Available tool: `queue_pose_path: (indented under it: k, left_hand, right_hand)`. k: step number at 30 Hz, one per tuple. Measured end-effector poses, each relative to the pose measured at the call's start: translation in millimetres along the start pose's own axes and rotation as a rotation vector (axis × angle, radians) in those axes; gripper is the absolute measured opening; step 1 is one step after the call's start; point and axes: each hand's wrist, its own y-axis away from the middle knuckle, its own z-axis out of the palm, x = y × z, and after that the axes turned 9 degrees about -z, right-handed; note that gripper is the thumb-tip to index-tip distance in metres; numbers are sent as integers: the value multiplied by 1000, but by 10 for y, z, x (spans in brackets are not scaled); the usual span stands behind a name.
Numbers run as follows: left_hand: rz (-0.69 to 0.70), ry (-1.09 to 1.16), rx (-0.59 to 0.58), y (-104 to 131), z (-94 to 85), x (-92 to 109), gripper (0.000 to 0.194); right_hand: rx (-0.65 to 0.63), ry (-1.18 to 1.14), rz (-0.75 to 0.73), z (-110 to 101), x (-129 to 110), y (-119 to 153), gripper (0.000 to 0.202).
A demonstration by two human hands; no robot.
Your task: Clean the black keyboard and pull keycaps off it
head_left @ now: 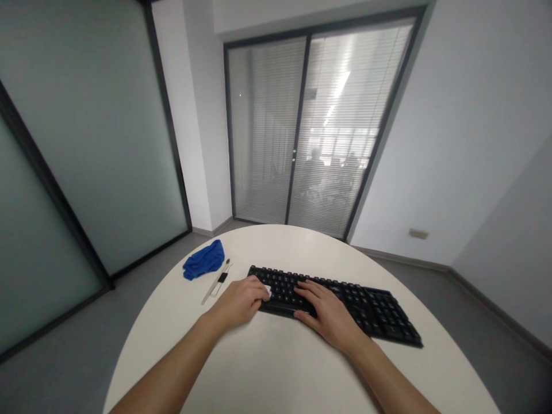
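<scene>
A black keyboard [371, 310] lies at a slant across the pale round table. At its left end, my left hand [242, 300] is closed on a small white piece [268, 290], pressed against the keys. Most of this piece is hidden by the fingers, so its material cannot be made out. My right hand [325, 310] rests on the middle of the keyboard with its fingers stretched out and apart. The thumb lies along the near edge and seems to hold nothing.
Left of the keyboard lie a thin brush [210, 289] with a dark tip and a wire tool with a black grip [223, 278]. Beyond them is a crumpled blue cloth [204, 260]. The table's [276, 356] curved edge runs around; glass partitions stand behind.
</scene>
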Motion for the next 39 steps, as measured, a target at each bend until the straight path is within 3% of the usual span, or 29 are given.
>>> queue_pose_path:
  k: [17,25,31,39]
  left_hand:
    - [-207,-87,48,18,-63,-32,24]
    - [-193,-21,32,20,-38,-24,29]
    - [-139,45,92,15,12,-32,30]
    - [-104,56,10,17,1,27,31]
  right_hand:
    - [-8,-19,1,-3,5,-3,49]
    - [-12,-4,-1,-12,-3,-6,49]
    - [-23,12,5,-28,-14,-14,49]
    - [-13,12,3,-21,-20,-7,49]
